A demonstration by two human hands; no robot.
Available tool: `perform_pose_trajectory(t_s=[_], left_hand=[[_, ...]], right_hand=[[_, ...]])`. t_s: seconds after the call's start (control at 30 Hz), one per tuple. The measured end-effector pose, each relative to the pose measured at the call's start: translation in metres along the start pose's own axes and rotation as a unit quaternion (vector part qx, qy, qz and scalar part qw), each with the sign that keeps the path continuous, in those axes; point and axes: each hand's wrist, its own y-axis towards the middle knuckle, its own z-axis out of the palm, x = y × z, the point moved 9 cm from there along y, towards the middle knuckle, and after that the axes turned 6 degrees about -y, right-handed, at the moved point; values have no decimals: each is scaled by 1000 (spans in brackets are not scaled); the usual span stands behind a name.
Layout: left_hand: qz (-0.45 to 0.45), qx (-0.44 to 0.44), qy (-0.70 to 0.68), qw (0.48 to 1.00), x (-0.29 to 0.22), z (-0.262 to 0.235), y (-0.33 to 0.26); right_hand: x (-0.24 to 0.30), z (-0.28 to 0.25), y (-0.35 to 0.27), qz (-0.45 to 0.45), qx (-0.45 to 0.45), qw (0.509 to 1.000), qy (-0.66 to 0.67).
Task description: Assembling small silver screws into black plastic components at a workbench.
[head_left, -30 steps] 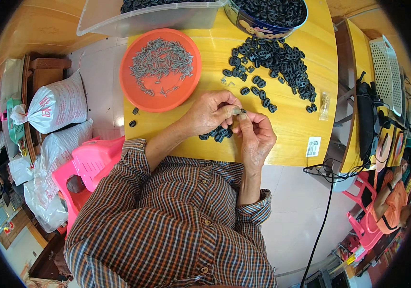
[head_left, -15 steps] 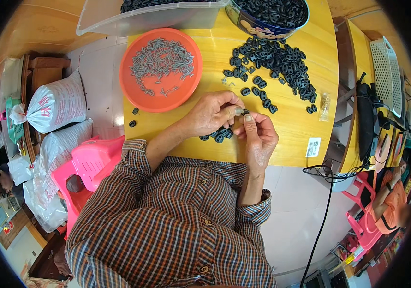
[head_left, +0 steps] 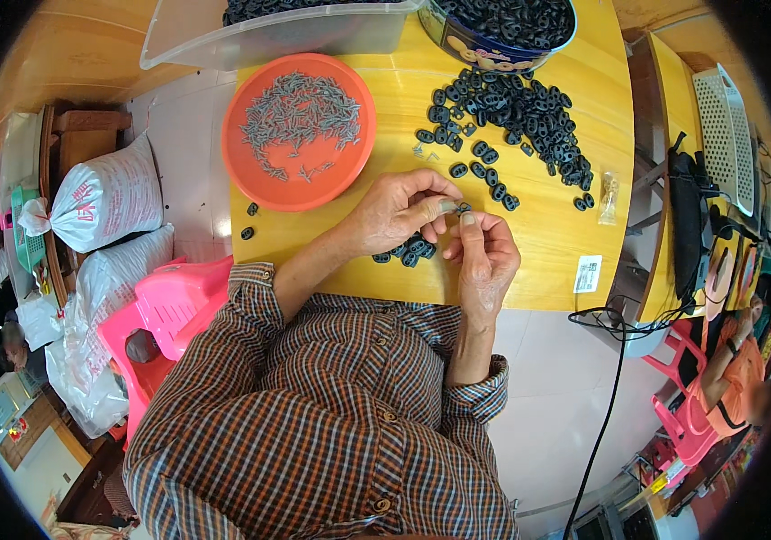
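Note:
Above the near edge of the yellow table, my left hand (head_left: 403, 214) and my right hand (head_left: 482, 256) meet with thumbs and fingers pinched. Between their fingertips is a small black cord lock (head_left: 463, 209), mostly covered by the fingers. Just below the hands lies a little pile of black cord locks (head_left: 410, 254), partly hidden. Farther off spreads a bigger heap of oval, two-holed black cord locks (head_left: 529, 117), with a few strays on its near side. To the left, an orange plate (head_left: 239, 171) holds many small grey metal springs (head_left: 300, 112).
At the far side stand a clear plastic bin (head_left: 349, 40) and a round tin (head_left: 493, 56), both filled with black pieces. A small clear packet (head_left: 608, 200) and a white label (head_left: 587, 274) lie on the right. A pink chair (head_left: 178, 301) stands left; a person in orange (head_left: 725, 382) sits far right.
Both hands stay together, with only slight finger movement on the cord lock; it shows a bit more between the thumbs. The whole view has shifted slightly.

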Motion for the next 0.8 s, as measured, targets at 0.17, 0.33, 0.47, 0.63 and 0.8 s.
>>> perform_pose_trajectory(t_s=[0.17, 0.33, 0.47, 0.63, 0.8], left_hand=[[-10, -8, 21, 1000, -3, 0, -1], [-4, -12, 28, 1000, -5, 1, -1], [2, -23, 39, 999, -6, -1, -1], [0, -21, 57, 998, -6, -1, -2], [2, -35, 60, 998, -6, -2, -3]], right_hand=[[2, 1, -1, -8, -2, 1000, 4], [1, 1, -2, -22, -5, 1000, -4], [2, 2, -2, -29, -4, 999, -16], [3, 4, -4, -34, -6, 999, -33], [0, 5, -5, -37, -8, 998, -42]])
